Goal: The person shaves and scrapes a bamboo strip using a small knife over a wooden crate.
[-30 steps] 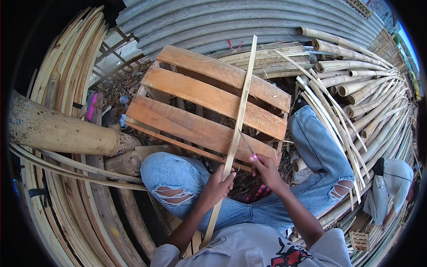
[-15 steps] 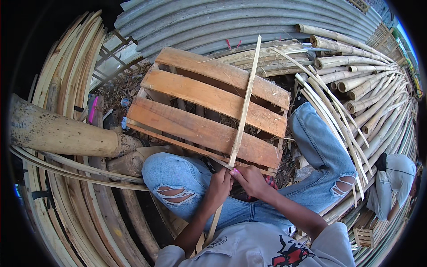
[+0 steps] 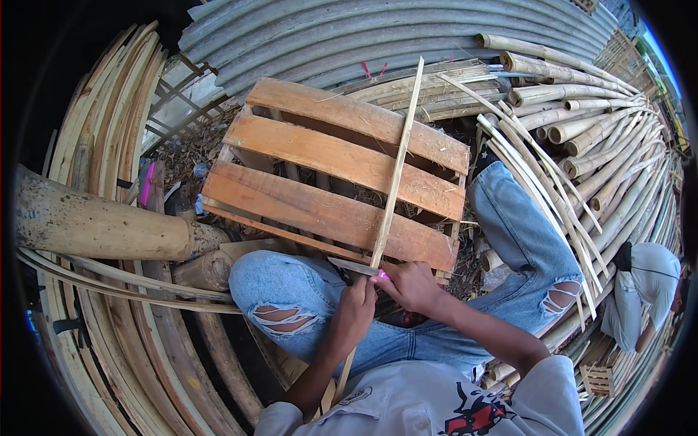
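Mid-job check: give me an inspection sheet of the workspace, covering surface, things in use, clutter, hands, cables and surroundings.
Surface: slatted wooden crate, gaps between its slats.
Things in use: long pale strip slanting over the crate; knife with its blade beside the strip, contact unclear.
Clutter: dry debris left of the crate; pink object, kind unclear.
Hands: left hand grips the strip; right hand grips the knife.
Cables: nothing seen.
Surroundings: corrugated sheet ahead; bamboo poles and another person to the right.
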`<state>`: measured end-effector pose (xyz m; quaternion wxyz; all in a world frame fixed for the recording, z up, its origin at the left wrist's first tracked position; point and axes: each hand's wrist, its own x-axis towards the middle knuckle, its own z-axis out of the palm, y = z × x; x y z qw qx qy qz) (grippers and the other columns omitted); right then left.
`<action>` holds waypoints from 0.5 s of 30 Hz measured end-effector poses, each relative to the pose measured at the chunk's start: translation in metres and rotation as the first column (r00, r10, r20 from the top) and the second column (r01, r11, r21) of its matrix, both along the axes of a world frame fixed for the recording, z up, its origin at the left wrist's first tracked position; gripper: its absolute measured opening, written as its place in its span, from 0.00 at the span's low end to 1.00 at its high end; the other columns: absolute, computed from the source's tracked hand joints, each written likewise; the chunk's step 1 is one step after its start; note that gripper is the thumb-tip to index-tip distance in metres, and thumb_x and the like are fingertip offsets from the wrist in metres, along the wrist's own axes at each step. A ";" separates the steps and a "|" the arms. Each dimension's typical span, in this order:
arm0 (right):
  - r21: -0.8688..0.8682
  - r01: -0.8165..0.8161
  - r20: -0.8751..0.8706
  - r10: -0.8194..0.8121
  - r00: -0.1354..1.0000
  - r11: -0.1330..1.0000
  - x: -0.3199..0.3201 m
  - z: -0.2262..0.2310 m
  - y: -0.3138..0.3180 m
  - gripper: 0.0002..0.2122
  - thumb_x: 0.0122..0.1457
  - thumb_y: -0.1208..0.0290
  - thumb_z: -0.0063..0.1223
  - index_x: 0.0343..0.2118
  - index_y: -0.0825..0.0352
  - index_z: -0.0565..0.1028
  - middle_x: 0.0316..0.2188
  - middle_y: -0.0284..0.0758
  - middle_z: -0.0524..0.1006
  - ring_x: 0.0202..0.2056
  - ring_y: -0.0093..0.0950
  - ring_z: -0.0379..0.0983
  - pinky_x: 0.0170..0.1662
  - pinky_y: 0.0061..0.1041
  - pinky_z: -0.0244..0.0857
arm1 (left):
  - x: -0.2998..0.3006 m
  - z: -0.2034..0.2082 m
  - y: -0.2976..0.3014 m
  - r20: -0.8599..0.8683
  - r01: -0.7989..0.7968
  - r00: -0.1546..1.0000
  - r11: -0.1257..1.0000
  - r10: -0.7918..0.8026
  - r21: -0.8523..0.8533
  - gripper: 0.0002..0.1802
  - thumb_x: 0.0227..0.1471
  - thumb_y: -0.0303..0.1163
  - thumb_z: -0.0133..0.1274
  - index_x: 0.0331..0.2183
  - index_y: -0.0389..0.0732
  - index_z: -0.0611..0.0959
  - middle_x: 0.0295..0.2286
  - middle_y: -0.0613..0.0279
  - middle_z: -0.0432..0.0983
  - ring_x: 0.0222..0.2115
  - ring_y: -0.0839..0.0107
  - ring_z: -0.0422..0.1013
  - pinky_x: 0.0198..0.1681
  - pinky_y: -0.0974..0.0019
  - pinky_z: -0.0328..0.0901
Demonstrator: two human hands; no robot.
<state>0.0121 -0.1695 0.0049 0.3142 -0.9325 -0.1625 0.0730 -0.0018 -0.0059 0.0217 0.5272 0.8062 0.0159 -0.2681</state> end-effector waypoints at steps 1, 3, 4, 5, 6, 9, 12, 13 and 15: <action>0.001 0.003 -0.003 -0.003 1.000 1.000 0.005 -0.001 -0.003 0.24 0.60 0.48 0.40 0.22 0.66 0.73 0.12 0.42 0.71 0.18 0.43 0.70 0.21 0.38 0.62 | -0.001 0.004 0.000 0.069 0.002 0.998 0.999 -0.004 0.033 0.16 0.61 0.37 0.35 0.34 0.33 0.71 0.16 0.57 0.67 0.16 0.67 0.66 0.19 0.63 0.60; -0.061 -0.014 0.015 0.015 1.000 0.998 0.016 -0.009 -0.009 0.23 0.59 0.48 0.41 0.22 0.66 0.73 0.11 0.42 0.71 0.17 0.42 0.70 0.20 0.38 0.61 | 0.002 0.006 -0.002 0.142 0.002 0.990 0.998 -0.011 0.062 0.16 0.60 0.36 0.35 0.34 0.32 0.71 0.17 0.52 0.69 0.18 0.61 0.69 0.22 0.60 0.62; -0.023 0.010 0.056 -0.009 0.998 1.000 0.015 -0.015 -0.007 0.23 0.58 0.47 0.42 0.22 0.64 0.74 0.11 0.41 0.71 0.16 0.41 0.71 0.19 0.37 0.61 | 0.005 0.006 -0.002 0.156 0.006 0.988 0.997 -0.018 0.074 0.16 0.60 0.36 0.35 0.35 0.31 0.71 0.18 0.50 0.69 0.19 0.57 0.70 0.24 0.59 0.63; -0.022 0.007 0.058 -0.006 0.998 1.000 0.017 -0.014 -0.005 0.23 0.58 0.47 0.42 0.22 0.64 0.74 0.11 0.41 0.71 0.16 0.41 0.71 0.19 0.37 0.61 | 0.007 0.005 0.000 0.171 0.005 0.985 0.996 -0.020 0.088 0.16 0.60 0.35 0.35 0.36 0.31 0.71 0.18 0.47 0.70 0.21 0.54 0.70 0.27 0.57 0.64; -0.033 0.032 0.099 -0.028 0.995 0.999 0.020 -0.013 -0.004 0.23 0.58 0.46 0.42 0.22 0.64 0.74 0.11 0.40 0.71 0.16 0.40 0.71 0.18 0.36 0.61 | 0.008 0.002 0.001 0.172 0.003 0.985 0.996 -0.018 0.089 0.16 0.60 0.35 0.35 0.36 0.31 0.71 0.18 0.47 0.70 0.21 0.54 0.70 0.27 0.57 0.64; -0.077 0.066 0.150 -0.054 0.987 0.995 0.025 -0.013 -0.005 0.22 0.58 0.46 0.43 0.22 0.63 0.74 0.11 0.40 0.71 0.16 0.39 0.71 0.17 0.35 0.61 | 0.008 -0.004 0.003 0.183 0.020 0.982 0.992 -0.043 0.126 0.16 0.60 0.35 0.35 0.38 0.31 0.72 0.19 0.48 0.70 0.21 0.56 0.71 0.27 0.58 0.64; -0.134 0.046 0.207 -0.017 0.978 0.990 0.031 -0.010 -0.012 0.22 0.58 0.46 0.43 0.22 0.63 0.74 0.11 0.39 0.71 0.16 0.39 0.72 0.17 0.34 0.61 | 0.011 -0.003 0.002 0.164 0.029 0.986 0.998 -0.038 0.055 0.17 0.61 0.35 0.34 0.39 0.33 0.73 0.18 0.56 0.68 0.17 0.65 0.68 0.21 0.64 0.62; -0.162 0.015 0.252 0.027 0.967 0.987 0.035 -0.009 -0.016 0.22 0.58 0.46 0.42 0.23 0.63 0.74 0.11 0.38 0.72 0.16 0.38 0.72 0.17 0.34 0.61 | 0.011 0.002 0.002 0.006 -0.012 1.000 0.999 0.012 -0.046 0.16 0.61 0.36 0.34 0.40 0.34 0.73 0.17 0.61 0.65 0.14 0.71 0.64 0.18 0.68 0.58; -0.301 0.291 0.179 -0.246 0.953 0.908 0.061 -0.017 -0.044 0.21 0.59 0.48 0.41 0.24 0.63 0.74 0.12 0.38 0.72 0.16 0.39 0.72 0.17 0.35 0.62 | 0.006 0.016 0.005 -0.159 -0.067 0.986 0.988 0.045 -0.137 0.16 0.61 0.36 0.34 0.41 0.36 0.73 0.16 0.66 0.62 0.12 0.78 0.59 0.14 0.73 0.55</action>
